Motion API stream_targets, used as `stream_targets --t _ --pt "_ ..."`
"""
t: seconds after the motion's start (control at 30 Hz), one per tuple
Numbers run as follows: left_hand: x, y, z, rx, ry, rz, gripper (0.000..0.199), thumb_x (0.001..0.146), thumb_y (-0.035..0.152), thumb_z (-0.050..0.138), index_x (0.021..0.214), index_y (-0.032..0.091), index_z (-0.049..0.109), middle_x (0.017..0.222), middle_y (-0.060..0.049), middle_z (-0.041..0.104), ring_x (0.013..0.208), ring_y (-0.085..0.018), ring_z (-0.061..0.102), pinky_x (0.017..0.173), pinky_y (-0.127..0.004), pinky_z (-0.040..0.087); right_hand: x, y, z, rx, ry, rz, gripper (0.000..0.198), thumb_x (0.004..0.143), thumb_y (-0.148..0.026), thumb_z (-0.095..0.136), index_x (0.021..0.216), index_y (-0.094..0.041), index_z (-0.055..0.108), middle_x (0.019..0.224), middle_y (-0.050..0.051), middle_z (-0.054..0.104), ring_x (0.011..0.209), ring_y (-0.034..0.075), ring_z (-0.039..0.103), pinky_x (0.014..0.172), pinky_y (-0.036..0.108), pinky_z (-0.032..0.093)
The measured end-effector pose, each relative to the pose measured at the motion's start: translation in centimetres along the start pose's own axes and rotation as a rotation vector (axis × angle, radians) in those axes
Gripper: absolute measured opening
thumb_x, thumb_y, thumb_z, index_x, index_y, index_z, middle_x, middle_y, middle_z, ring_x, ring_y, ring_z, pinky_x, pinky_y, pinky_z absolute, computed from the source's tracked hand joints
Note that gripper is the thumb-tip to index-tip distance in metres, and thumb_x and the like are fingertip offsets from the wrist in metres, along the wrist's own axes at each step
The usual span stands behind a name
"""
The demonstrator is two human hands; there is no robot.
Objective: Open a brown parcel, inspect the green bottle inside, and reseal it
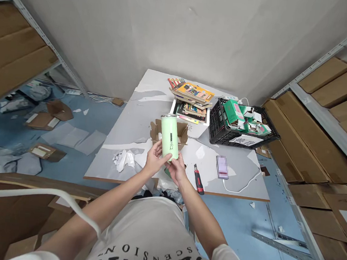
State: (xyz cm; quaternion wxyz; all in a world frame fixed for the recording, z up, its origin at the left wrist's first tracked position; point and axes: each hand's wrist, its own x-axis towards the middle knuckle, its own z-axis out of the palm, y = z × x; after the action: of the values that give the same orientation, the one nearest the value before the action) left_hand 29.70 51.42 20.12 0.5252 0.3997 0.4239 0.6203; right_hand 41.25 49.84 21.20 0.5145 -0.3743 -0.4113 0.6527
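Observation:
A light green tumbler with dark lettering and a metal rim stands tilted between my hands, above the table's front half. My left hand wraps its lower left side. My right hand grips it near the base, thumb on the front. Just behind the tumbler sits an open cardboard box, partly hidden by it. Something green shows under my hands, mostly covered. A red and black utility knife lies to the right of my right hand.
Crumpled white paper lies left of my hands. A white bin of books and a black crate of green boxes stand at the back. A phone with a cable lies at right. Shelves of cartons flank the table.

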Motion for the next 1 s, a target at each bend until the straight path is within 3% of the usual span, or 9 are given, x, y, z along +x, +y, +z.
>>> stream_targets --t 0.1,0.23,0.3,0.43,0.6,0.7,0.87,1.0 --pt "-0.4 1.0 -0.5 -0.116 -0.038 -0.069 0.073 0.06 0.028 0.082 0.126 0.018 0.052 0.128 -0.013 0.06 0.116 -0.027 0.058 0.093 -0.036 0.049 0.9 -1.4 -1.6 -0.039 0.019 -0.05 0.037 0.087 -0.039 0.061 0.119 -0.022 0.055 0.128 0.008 0.055 0.114 0.023 0.055 0.092 0.043 0.051" --pt "-2.0 2.0 -1.1 -0.369 -0.216 -0.337 0.056 0.062 0.034 0.074 0.113 0.016 0.061 0.107 -0.011 0.069 0.097 -0.027 0.066 0.075 -0.033 0.053 3.9 -4.9 -4.1 -0.026 0.045 -0.17 0.059 0.066 -0.053 0.075 0.114 -0.03 0.051 0.139 0.004 0.046 0.134 0.023 0.038 0.103 0.041 0.043" --pt "-2.9 2.2 -1.2 -0.482 -0.297 -0.466 0.053 0.062 0.036 0.069 0.109 0.013 0.063 0.1 -0.012 0.071 0.091 -0.028 0.067 0.07 -0.034 0.053 5.3 -6.6 -4.7 0.021 -0.02 -0.163 0.057 0.064 -0.056 0.074 0.11 -0.031 0.05 0.135 0.003 0.049 0.127 0.022 0.046 0.098 0.039 0.047" --pt "-3.8 2.3 -1.1 -0.599 -0.363 -0.59 0.062 0.061 0.036 0.058 0.116 0.008 0.061 0.108 -0.018 0.069 0.099 -0.036 0.065 0.075 -0.045 0.053 6.3 -7.9 -4.1 0.062 -0.195 0.011 0.05 0.067 -0.045 0.075 0.106 -0.033 0.048 0.112 -0.001 0.06 0.091 0.016 0.061 0.076 0.033 0.054" --pt "-4.0 1.7 -0.8 -0.577 -0.339 -0.618 0.064 0.064 0.043 0.055 0.117 0.007 0.059 0.115 -0.022 0.065 0.11 -0.043 0.059 0.088 -0.057 0.048 6.0 -6.8 -2.6 0.08 -0.112 0.036 0.041 0.068 -0.035 0.075 0.099 -0.031 0.049 0.089 -0.006 0.061 0.068 0.011 0.057 0.061 0.025 0.051" --pt "-4.6 1.1 -0.7 -0.463 -0.227 -0.553 0.059 0.07 0.045 0.062 0.119 0.014 0.054 0.12 -0.017 0.063 0.11 -0.036 0.06 0.09 -0.052 0.049 6.2 -6.7 -2.6 0.06 -0.028 0.001 0.043 0.066 -0.033 0.076 0.098 -0.031 0.048 0.087 -0.006 0.061 0.068 0.012 0.057 0.058 0.024 0.05" --pt "-5.4 -0.1 -0.5 -0.235 0.011 -0.388 0.073 0.055 0.029 0.085 0.115 0.024 0.044 0.117 -0.006 0.061 0.102 -0.021 0.063 0.093 -0.04 0.049 6.9 -7.0 -3.1 0.035 0.077 -0.049 0.047 0.063 -0.032 0.078 0.097 -0.032 0.046 0.088 -0.007 0.061 0.073 0.012 0.058 0.062 0.025 0.052" --pt "-5.3 -0.3 -0.3 -0.199 0.039 -0.38 0.067 0.058 0.033 0.085 0.11 0.023 0.044 0.107 -0.004 0.063 0.094 -0.018 0.064 0.09 -0.039 0.05 7.0 -7.1 -3.4 0.017 0.093 -0.053 0.049 0.063 -0.035 0.078 0.102 -0.033 0.048 0.091 -0.006 0.062 0.075 0.013 0.058 0.062 0.025 0.052"
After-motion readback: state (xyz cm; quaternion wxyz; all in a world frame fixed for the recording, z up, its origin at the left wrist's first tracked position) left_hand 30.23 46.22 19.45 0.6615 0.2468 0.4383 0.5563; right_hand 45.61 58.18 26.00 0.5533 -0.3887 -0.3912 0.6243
